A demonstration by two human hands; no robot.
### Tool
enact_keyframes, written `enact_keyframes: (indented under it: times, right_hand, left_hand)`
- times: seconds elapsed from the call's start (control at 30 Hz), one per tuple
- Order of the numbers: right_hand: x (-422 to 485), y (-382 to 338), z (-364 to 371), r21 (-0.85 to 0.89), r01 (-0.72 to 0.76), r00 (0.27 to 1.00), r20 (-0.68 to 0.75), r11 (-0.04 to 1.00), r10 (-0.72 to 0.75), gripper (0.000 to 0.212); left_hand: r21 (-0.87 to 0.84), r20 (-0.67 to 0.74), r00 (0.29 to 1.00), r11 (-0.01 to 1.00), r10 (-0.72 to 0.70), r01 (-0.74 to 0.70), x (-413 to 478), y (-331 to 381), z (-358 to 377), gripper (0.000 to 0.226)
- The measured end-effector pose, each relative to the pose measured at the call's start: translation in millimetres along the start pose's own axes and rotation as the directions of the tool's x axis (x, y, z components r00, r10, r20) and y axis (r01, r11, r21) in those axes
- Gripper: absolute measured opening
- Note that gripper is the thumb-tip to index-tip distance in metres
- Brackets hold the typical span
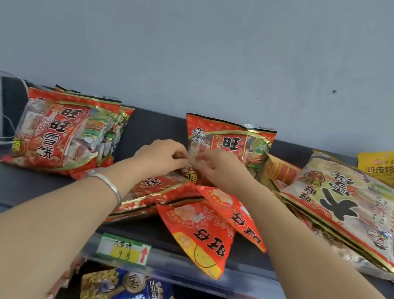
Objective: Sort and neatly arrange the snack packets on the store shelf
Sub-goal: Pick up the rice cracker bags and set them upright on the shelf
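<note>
Red and gold foil is what I see most. The upright packet (228, 144) stands in the middle of the dark shelf (1, 180), toward the back. My left hand (160, 156) and my right hand (216, 168) meet at its lower left part. The grip of each hand is closed to a pinch, with the fingers curled on the clear front of this packet. A silver bracelet (108, 185) sits on the left wrist.

To the left, well apart, a group of similar red packets (62, 131) stands upright. Just in front of my hands lie two orange packets (202, 234). The nearer one hangs over the front edge of the shelf, near the price tag (124, 248). On the right a big pale packet (343, 207) lies tilted on a pile, and a yellow packet (389, 170) is behind it. A blue packet (130, 298) is on the shelf below.
</note>
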State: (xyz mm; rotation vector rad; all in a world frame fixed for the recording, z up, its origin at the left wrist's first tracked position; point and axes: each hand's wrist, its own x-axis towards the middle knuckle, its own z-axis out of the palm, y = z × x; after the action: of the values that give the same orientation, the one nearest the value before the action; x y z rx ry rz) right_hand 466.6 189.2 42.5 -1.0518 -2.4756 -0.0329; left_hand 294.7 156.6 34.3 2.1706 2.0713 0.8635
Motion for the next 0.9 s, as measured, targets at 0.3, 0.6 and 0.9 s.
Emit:
enact_keyframes:
  times: [0.3,0.6,0.9]
  right_hand:
    - [45.2,-71.6,45.1,-0.057,-0.162,0.951,0.259,0.985,0.171,0.047]
    - [63.5,-75.8,74.3,-0.155,-0.380,0.858,0.309,0.912,0.410,0.060]
    - [74.9,-58.0,101.3,-0.029,-0.653,0.738,0.199,0.757,0.645,0.059]
  left_hand:
    - [-0.095,0.047,0.995,0.991,-0.087,0.091,-23.6,-101.4,-27.4,0.030]
    - [0.174,0.137,0.912,0.915,-0.388,0.363,-48.2,-143.5,-13.3,0.081]
    - [-0.283,0.315,0.761,0.709,-0.567,0.646,-53.9,-134.8,-5.1,0.080]
